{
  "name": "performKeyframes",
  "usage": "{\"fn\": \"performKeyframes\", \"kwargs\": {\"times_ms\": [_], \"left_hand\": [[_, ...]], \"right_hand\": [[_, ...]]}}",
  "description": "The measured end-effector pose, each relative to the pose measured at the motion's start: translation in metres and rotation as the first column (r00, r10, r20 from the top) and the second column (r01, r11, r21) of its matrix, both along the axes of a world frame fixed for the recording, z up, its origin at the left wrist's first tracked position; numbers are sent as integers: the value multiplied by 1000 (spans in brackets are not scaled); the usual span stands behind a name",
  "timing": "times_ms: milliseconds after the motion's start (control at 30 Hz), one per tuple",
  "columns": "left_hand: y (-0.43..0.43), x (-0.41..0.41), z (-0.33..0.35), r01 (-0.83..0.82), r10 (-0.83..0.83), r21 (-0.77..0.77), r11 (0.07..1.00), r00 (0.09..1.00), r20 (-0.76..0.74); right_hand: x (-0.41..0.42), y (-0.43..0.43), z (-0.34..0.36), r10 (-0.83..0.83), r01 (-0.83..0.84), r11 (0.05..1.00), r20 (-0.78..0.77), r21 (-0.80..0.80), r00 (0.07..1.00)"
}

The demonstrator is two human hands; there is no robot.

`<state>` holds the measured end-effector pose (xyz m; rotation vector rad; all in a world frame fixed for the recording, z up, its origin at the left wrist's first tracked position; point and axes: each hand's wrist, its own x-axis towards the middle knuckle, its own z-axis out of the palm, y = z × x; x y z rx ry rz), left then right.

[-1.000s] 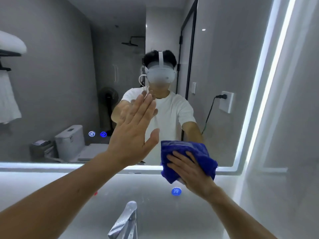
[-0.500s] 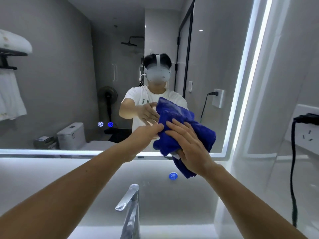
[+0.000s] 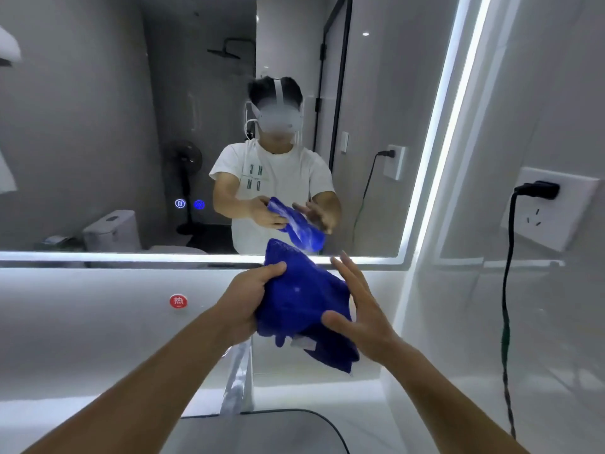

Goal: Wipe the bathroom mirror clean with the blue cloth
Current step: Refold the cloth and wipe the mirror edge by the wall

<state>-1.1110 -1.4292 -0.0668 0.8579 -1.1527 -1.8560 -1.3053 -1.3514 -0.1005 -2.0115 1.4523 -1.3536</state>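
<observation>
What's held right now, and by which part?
The crumpled blue cloth, gripped at its left side by the left hand; the right hand is open beside it.

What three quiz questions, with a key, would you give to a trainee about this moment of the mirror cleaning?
1. True or false: the blue cloth is pressed against the mirror.
2. Which side's grip holds the cloth? A) left B) right C) neither
3. What colour is the round sticker left of the cloth?
Key: 1. False, it is held clear of the glass. 2. A: the left-hand grip curls round it; the right-hand grip is open beside it. 3. Red.
</observation>
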Motion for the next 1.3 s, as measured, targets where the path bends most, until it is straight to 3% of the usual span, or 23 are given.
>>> {"fn": "performKeyframes", "kwargs": {"times_ms": [67, 167, 267, 333, 500, 733, 833, 900, 1000, 1100, 1300], "left_hand": [[0, 4, 0, -52, 52, 15, 999, 999, -8], [2, 8, -4, -53, 54, 21, 998, 998, -17], [8, 7, -11, 0, -1, 40, 999, 1000, 9], [10, 7, -17, 29, -31, 45, 999, 999, 30], [1, 19, -30, -38, 41, -18, 999, 974, 223], [-3, 29, -63, -58, 87, -80, 995, 895, 437], [-4, 32, -68, -120, 178, -150, 981, 866, 467], [-5, 35, -69, -141, 181, -126, 982, 894, 409], [-3, 38, -66, -9, 41, -89, 996, 931, 363], [-2, 40, -61, 175, -108, -130, 976, 906, 410], [-1, 46, -65, 326, -18, -363, 873, 764, 645]], "right_hand": [[-5, 7, -12, -56, -26, 973, 347, 228, 936], [-12, 9, -33, -167, -137, 877, 560, 461, 812], [-8, 16, -45, -85, -428, 814, 809, 392, 581], [-4, 22, -46, -84, -493, 790, 860, 365, 502], [-10, 24, -44, -122, -431, 793, 806, 429, 579], [-5, 24, -38, -317, -18, 870, 587, 493, 745], [2, 25, -39, -341, 123, 890, 462, 439, 819], [3, 26, -38, -405, 202, 882, 463, 426, 788], [-1, 27, -37, -399, 195, 879, 449, 435, 799], [-6, 27, -34, -262, 37, 879, 416, 476, 871], [-13, 28, -38, -174, 84, 878, 151, 472, 973]]}}
